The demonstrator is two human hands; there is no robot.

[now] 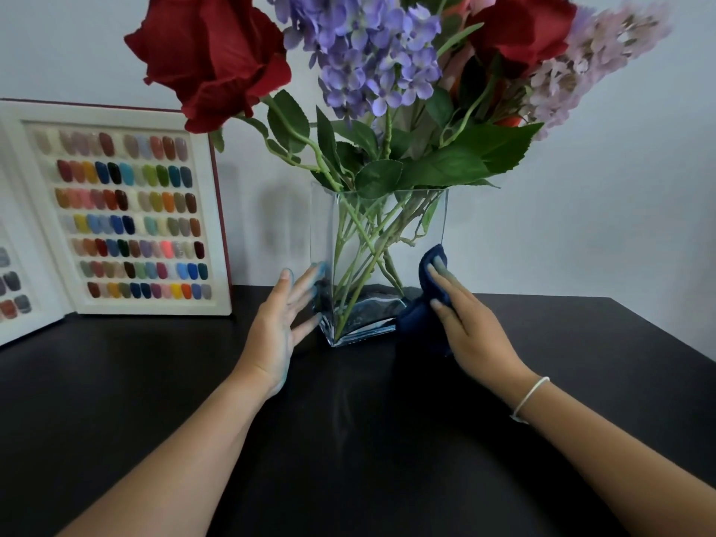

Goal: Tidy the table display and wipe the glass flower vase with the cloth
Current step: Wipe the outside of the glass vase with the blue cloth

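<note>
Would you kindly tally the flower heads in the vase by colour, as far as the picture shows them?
Red roses: 2
Purple-blue hydrangea clusters: 1
Pale lilac sprays: 1
Total: 4 flower heads clearly visible in the glass vase; an orange-pink bit behind them is too hidden to count.

A clear, square-sided glass vase (377, 265) stands upright on the dark counter (348, 439), holding green stems and apparently some water. A dark blue cloth (420, 315) is pressed against its right side.
</note>
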